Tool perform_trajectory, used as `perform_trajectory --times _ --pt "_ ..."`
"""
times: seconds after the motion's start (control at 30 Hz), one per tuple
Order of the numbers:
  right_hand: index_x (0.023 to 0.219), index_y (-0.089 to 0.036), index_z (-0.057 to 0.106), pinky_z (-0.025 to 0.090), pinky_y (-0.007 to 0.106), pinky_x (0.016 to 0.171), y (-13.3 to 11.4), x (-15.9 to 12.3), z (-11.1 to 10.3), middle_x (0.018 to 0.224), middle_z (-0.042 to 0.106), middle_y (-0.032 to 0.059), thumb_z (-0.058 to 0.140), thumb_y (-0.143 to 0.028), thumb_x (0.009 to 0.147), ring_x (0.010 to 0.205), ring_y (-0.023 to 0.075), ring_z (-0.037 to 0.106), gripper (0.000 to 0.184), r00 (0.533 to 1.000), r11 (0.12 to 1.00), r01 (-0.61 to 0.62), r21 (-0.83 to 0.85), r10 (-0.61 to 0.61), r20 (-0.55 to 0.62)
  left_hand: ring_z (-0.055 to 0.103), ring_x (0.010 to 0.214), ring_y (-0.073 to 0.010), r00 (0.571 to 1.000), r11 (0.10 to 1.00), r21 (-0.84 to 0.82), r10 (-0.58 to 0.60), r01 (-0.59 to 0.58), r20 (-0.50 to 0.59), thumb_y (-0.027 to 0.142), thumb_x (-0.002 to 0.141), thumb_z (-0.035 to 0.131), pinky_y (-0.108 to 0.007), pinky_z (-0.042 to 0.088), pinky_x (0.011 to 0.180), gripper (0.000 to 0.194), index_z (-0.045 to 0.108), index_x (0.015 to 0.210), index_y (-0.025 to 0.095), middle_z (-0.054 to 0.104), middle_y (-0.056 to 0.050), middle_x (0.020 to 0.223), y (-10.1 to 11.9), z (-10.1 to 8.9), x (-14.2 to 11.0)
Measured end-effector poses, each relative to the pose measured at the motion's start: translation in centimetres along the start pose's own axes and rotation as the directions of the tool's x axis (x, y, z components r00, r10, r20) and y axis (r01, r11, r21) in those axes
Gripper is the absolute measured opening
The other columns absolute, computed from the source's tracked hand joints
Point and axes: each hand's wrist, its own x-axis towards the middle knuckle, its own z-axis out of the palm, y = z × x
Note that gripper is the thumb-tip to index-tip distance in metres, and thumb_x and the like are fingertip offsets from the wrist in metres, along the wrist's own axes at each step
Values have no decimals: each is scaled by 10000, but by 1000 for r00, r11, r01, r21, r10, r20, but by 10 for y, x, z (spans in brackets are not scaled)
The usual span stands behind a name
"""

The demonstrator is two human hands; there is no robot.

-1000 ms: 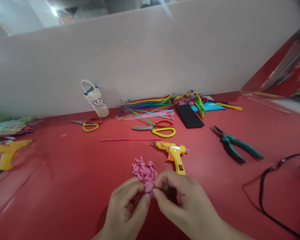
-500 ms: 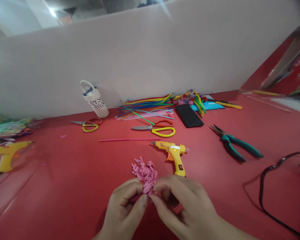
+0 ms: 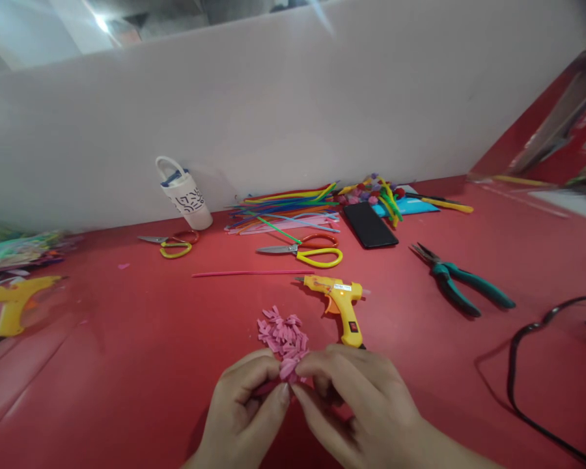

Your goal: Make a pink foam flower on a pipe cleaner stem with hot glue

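Observation:
Between both hands, low in the middle of the head view, is a small pink flower-like piece (image 3: pixel 288 369) with layered petals. My left hand (image 3: pixel 247 404) pinches it from the left, thumb below and forefinger above. From the right, the thumb and forefinger of my right hand (image 3: pixel 359 397) close on its edge. Fingers hide its underside. Just beyond my fingertips lies a pile of cut pink strips (image 3: pixel 279 331) on the red table (image 3: pixel 166 365). A yellow glue gun (image 3: pixel 339 299) with a lit orange spot lies beyond my right hand, nozzle to the left.
Behind the glue gun lie scissors (image 3: pixel 317 251), a pink stick (image 3: pixel 251 273), coloured pipe cleaners (image 3: pixel 283 208) and a black phone (image 3: pixel 370 226). Green-handled pliers (image 3: pixel 461 280) and a black cable (image 3: pixel 512 365) lie right. Left are a second glue gun (image 3: pixel 17 299), scissors (image 3: pixel 173 246) and a white cup (image 3: pixel 189 202).
My right thumb and forefinger have shifted very slightly left over the pink piece. Everything on the table stays in place.

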Motion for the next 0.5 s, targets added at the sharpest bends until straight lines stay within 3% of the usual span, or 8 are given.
perform_trajectory --times 0.5 --pt "829 -155 565 443 222 559 -4 3 -3 634 637 0 478 -70 821 544 112 566 122 998 995 69 -69 -70 -7 475 577 -125 999 999 -39 37 -36 20 236 831 487 -210 409 537 155 572 716 176 486 5 634 2 -1 1"
